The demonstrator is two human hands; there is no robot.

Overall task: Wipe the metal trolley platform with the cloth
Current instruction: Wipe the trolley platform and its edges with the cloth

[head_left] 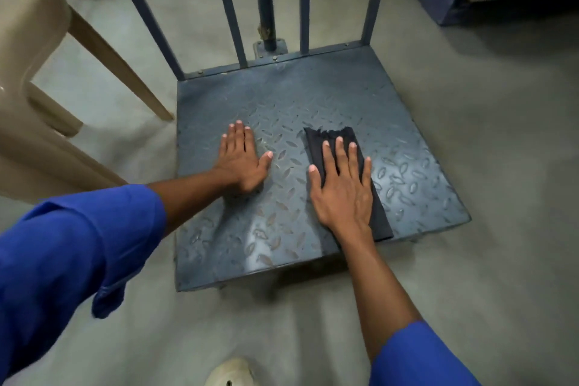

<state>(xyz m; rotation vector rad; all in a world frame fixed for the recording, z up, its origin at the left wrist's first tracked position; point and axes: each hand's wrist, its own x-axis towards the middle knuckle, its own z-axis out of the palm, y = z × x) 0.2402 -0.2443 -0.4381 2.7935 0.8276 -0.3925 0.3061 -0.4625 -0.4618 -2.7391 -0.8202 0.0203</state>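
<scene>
- Trolley platform (282, 97): square blue-grey metal plate with raised diamond tread, worn and shiny in patches, lying flat.
- Cloth (329, 134): dark, folded into a long strip, lying flat on the platform's right half.

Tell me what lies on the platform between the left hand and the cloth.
Nothing: the head view shows only bare patterned metal of the platform between the left hand and the cloth.
</scene>
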